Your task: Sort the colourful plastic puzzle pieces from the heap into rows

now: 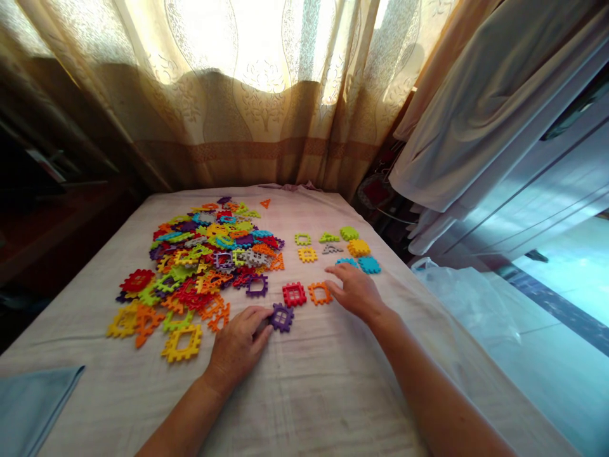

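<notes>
My left hand pinches the left edge of a purple window tile, a toothed plastic piece lying on the sheet. My right hand hovers low over the sheet, fingers stretched and a little apart. Its thumb is close to the right edge of an orange square frame; I cannot tell whether they touch. A red window tile lies just left of that frame. Beyond my right fingertips, a blue piece is partly covered by the hand. Left of the red tile is a purple frame.
A big mixed pile of interlocking tiles covers the left of the sheeted surface. Small groups stand at the right: green, yellow and blue. A folded blue cloth lies front left. Curtains hang behind.
</notes>
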Action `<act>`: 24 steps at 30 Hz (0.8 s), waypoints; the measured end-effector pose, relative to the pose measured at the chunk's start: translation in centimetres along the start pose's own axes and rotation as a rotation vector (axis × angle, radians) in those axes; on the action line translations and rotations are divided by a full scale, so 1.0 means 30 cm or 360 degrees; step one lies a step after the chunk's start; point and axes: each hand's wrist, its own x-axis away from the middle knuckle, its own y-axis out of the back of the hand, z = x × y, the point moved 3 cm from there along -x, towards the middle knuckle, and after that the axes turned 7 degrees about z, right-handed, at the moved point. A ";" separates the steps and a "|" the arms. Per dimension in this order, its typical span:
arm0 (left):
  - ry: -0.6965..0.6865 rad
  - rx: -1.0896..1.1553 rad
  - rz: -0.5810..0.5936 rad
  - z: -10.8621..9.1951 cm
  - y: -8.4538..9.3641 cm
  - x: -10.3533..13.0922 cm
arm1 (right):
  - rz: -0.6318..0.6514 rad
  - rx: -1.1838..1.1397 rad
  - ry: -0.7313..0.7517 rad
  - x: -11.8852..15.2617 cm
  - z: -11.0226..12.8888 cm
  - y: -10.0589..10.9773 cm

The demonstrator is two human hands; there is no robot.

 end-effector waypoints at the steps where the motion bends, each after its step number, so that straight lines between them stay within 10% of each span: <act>1: 0.0000 0.0002 0.0004 -0.001 0.000 0.000 | 0.0075 -0.0059 0.0085 0.016 0.010 -0.012; 24: 0.0007 0.0033 0.0005 -0.005 0.006 0.000 | -0.0132 0.0073 0.0246 -0.039 0.045 -0.098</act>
